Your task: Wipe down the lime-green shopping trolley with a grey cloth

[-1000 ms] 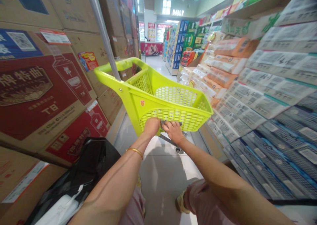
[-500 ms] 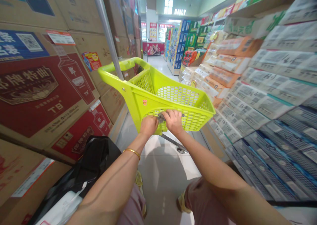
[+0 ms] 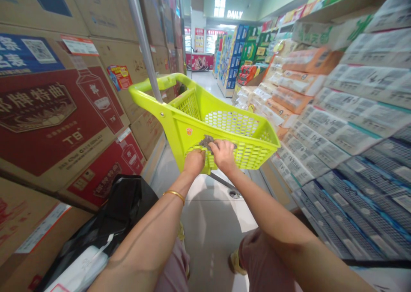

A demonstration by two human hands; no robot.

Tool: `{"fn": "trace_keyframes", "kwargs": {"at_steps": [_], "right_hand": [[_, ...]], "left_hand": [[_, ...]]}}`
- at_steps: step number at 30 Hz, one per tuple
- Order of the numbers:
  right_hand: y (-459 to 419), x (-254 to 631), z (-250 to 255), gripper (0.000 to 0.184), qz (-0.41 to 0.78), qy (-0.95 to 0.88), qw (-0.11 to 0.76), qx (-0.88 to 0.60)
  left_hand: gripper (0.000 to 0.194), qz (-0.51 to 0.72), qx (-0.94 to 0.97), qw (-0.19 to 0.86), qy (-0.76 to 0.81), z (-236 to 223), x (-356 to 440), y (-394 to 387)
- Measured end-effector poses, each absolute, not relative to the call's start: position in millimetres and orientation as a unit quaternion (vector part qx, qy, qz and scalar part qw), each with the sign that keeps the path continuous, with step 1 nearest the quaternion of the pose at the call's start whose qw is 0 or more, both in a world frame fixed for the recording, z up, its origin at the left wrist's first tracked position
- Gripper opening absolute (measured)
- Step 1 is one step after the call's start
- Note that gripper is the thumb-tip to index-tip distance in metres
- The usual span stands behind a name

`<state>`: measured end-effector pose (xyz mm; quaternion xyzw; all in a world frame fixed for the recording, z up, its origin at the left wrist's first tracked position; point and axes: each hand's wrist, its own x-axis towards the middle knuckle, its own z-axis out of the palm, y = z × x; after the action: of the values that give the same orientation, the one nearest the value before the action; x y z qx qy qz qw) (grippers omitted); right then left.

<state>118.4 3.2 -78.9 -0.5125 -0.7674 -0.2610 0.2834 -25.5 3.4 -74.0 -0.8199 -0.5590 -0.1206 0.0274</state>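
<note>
A yellow-green shopping cart (image 3: pixel 180 131) stands in front of me, its perforated side facing me. My right hand (image 3: pixel 224 156) presses a crumpled grey cloth (image 3: pixel 207 141) against that side, fingers bent over it. Part of the cloth pokes out to the left of the fingers, and a little shows at their right. Beside it, my left hand (image 3: pixel 194 162) is closed in a fist at the cart's lower side, by the lattice holes. Whatever it grips is hidden by the fingers. A gold bracelet (image 3: pixel 174 194) circles my left wrist.
Stacked cartons (image 3: pixel 58 108) rise on the left, with a black bag (image 3: pixel 118 206) and a white device (image 3: pixel 80 268) below them. Packaged paper goods (image 3: pixel 359 108) are piled on the right. A metal pole (image 3: pixel 144 43) crosses the cart's handle.
The grey cloth has shifted up and slightly left, and more of it shows above my hands. My right hand moved slightly left. The cart sits slightly further right in view.
</note>
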Motion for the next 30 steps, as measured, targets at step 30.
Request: {"fn": "trace_keyframes", "kwargs": {"at_steps": [30], "right_hand": [[9,120,-52,0.033,-0.298,-0.725,0.347,-0.515]], "left_hand": [[0.033,-0.102,-0.821,0.039,-0.560,-66,-23,2]]}}
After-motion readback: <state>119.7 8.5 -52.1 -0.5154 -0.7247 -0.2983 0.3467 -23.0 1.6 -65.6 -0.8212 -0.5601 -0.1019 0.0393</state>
